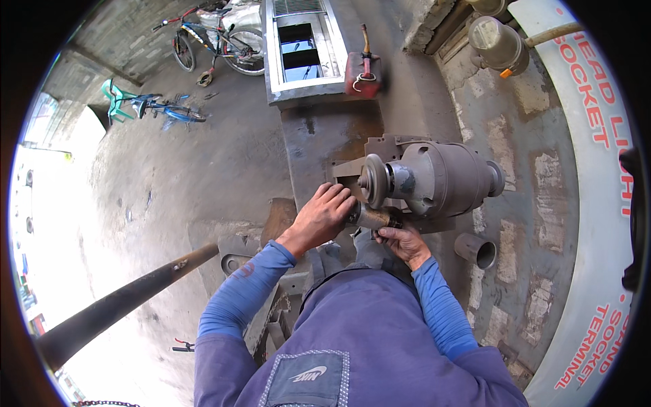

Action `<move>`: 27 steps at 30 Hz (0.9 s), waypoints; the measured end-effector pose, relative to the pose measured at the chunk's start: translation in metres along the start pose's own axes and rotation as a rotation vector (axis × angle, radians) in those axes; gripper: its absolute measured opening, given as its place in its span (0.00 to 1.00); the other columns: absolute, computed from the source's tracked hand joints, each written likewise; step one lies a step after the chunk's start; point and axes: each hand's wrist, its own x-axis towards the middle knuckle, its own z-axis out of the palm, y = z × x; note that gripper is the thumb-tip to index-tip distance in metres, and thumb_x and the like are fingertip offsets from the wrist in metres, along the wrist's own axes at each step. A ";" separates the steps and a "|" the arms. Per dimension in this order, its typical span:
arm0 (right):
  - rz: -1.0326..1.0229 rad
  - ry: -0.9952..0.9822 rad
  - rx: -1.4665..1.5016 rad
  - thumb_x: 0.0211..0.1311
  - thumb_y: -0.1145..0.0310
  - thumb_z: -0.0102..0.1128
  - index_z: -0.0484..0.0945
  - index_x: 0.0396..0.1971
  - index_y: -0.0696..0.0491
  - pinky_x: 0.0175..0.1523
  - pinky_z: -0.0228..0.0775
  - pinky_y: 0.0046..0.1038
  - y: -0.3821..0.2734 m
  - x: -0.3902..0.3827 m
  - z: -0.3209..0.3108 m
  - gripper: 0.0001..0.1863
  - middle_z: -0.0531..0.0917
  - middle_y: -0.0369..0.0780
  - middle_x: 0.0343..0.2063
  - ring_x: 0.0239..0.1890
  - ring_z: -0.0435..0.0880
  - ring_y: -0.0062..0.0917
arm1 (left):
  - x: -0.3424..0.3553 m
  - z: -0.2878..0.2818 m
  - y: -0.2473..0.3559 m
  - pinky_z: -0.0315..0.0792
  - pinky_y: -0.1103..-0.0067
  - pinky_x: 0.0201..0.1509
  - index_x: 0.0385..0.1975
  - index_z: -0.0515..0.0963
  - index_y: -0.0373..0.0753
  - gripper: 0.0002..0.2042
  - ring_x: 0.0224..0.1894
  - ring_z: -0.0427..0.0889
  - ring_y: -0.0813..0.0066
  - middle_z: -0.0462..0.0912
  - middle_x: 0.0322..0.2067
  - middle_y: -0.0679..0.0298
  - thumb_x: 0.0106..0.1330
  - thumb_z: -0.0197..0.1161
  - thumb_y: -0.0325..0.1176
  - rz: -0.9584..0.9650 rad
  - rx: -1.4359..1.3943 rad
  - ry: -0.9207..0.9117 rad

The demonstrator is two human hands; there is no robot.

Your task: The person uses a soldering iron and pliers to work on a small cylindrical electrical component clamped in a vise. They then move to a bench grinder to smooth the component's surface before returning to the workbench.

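White printed banner (pixel 597 244): stretched along the far right of the bench grinder (pixel 451 178). Bicycle (pixel 220 42): parked well beyond the grinder, to its left, probably for free working room. Bench grinder, grey, round-bodied: mounted with grinding wheel (pixel 375 181) at left end, apparently for open access from the near side. Red container (pixel 356 71): set beyond the grinder, well out of reach of the wheel. Left hand (pixel 324 214): closed palm-down over the left end of a cylindrical metal part (pixel 374 218), probably for steadiness. Right hand (pixel 405 245): pinched around its right end, perhaps for control of angle. Short pipe section (pixel 469 248): placed near-right of the grinder. Cylindrical metal part: held crosswise just on the near side of the grinder's wheel; could not tell whether touching.
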 end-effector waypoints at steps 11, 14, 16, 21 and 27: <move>0.080 0.061 -0.013 0.60 0.75 0.72 0.81 0.44 0.60 0.35 0.78 0.26 0.004 0.014 -0.003 0.14 0.86 0.40 0.32 0.33 0.86 0.26 | -0.006 -0.010 -0.011 0.68 0.65 0.62 0.51 0.75 0.36 0.29 0.57 0.77 0.55 0.80 0.49 0.56 0.45 0.76 0.30 -0.096 -0.100 -0.092; 0.054 0.096 0.062 0.60 0.74 0.72 0.82 0.45 0.59 0.33 0.77 0.26 -0.004 -0.004 -0.010 0.14 0.86 0.40 0.32 0.33 0.86 0.26 | 0.008 0.000 -0.003 0.68 0.66 0.61 0.50 0.76 0.35 0.30 0.55 0.78 0.55 0.81 0.48 0.56 0.42 0.77 0.31 -0.110 -0.212 -0.105; 0.044 0.101 0.065 0.61 0.73 0.72 0.82 0.45 0.59 0.31 0.76 0.25 -0.007 -0.005 -0.008 0.14 0.85 0.40 0.32 0.32 0.85 0.25 | 0.008 0.001 0.000 0.68 0.66 0.60 0.50 0.77 0.35 0.30 0.54 0.78 0.54 0.82 0.48 0.55 0.41 0.78 0.31 -0.128 -0.250 -0.094; -0.006 -0.067 -0.043 0.60 0.74 0.72 0.81 0.44 0.56 0.29 0.73 0.24 0.001 0.018 0.011 0.14 0.83 0.38 0.29 0.28 0.82 0.22 | -0.015 -0.019 -0.009 0.69 0.65 0.57 0.48 0.80 0.36 0.29 0.49 0.80 0.54 0.84 0.44 0.55 0.40 0.77 0.31 -0.311 -0.252 -0.138; 0.081 0.091 0.025 0.57 0.76 0.74 0.80 0.48 0.56 0.27 0.70 0.22 -0.003 0.006 -0.001 0.19 0.83 0.38 0.34 0.29 0.80 0.21 | 0.003 -0.013 -0.008 0.73 0.64 0.56 0.46 0.82 0.32 0.28 0.47 0.83 0.51 0.86 0.42 0.51 0.40 0.74 0.33 -0.314 -0.368 -0.146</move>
